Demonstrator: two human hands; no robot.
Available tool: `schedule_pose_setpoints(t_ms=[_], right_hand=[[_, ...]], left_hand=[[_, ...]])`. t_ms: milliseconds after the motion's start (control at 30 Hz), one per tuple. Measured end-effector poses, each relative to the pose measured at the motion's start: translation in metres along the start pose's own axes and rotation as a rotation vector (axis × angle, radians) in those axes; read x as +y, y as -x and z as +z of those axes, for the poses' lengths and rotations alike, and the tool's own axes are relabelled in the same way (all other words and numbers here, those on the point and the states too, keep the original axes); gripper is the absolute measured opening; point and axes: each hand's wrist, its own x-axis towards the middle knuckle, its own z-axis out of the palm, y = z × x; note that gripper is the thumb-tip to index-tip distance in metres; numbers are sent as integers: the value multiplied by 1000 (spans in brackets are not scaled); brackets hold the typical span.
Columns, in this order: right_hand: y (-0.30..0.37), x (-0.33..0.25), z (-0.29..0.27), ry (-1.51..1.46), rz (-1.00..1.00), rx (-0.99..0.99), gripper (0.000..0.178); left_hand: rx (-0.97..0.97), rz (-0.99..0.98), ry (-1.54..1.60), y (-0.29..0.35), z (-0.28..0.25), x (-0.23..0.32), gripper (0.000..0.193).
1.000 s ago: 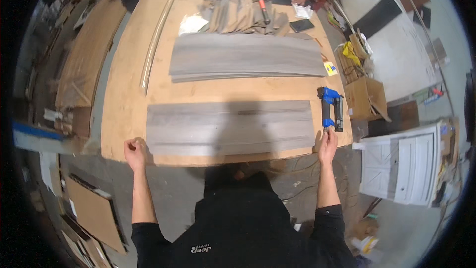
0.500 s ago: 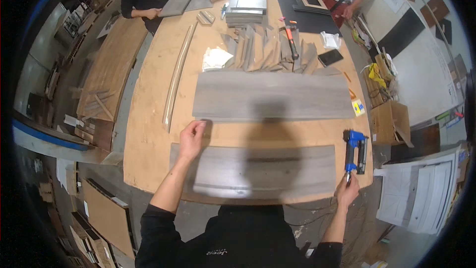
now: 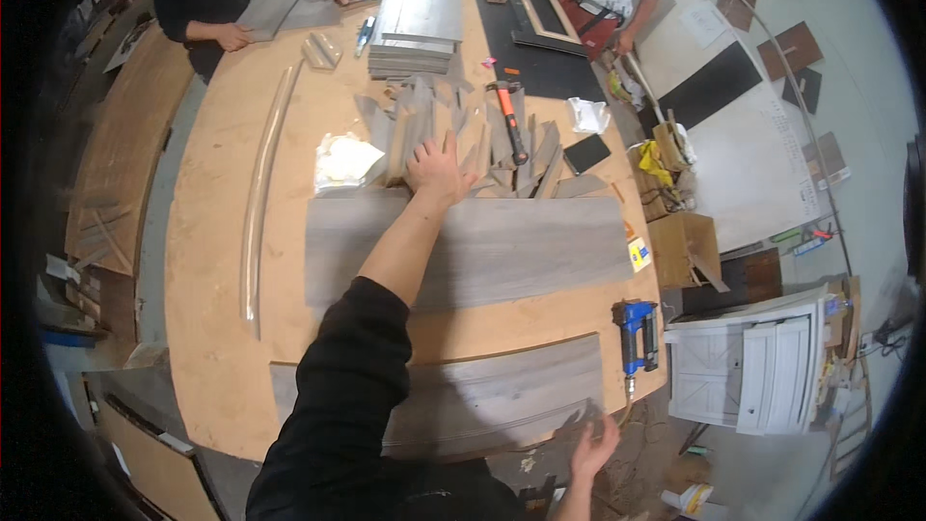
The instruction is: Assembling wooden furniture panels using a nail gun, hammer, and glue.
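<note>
My left hand [image 3: 439, 172] reaches forward over a grey board [image 3: 482, 241] and touches the near edge of a heap of short grey-brown wood pieces [image 3: 415, 121]. Its fingers look spread over the pieces; I see no piece lifted. Close to me lies a second grey panel [image 3: 511, 391] with long grooves, partly covered by my left sleeve. My right hand [image 3: 595, 446] is open and holds nothing, just off that panel's right corner. A blue and black nail gun [image 3: 635, 336] lies on the table's right side, its hose running down past my right hand.
An orange-handled hammer [image 3: 509, 121] and a black phone [image 3: 586, 154] lie at the heap. A stack of grey boards [image 3: 417, 14] stands behind it. Left are white crumpled packaging [image 3: 345, 160] and a long wrapped strip [image 3: 268, 193]. Two co-workers handle panels at the far end.
My left hand has moved forward from between the boards to the heap. The right hand has let go of the nail gun and drawn back. The whole view has shifted and tilted.
</note>
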Motion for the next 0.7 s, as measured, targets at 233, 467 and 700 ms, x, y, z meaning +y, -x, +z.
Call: schedule_pose_setpoints(t_ms=[233,467,700], right_hand=[[57,-17,-20,-102,384,23,35],[34,-30,-23,-271,409,65,36],[37,-176,34,-1012,-130,-888,63]], left_hand=[[-155,-35,62,-25,20,12,63],[-208,-45,1164,79,-71,-29,66],[-49,-199,1123,381,-144,-70,74]])
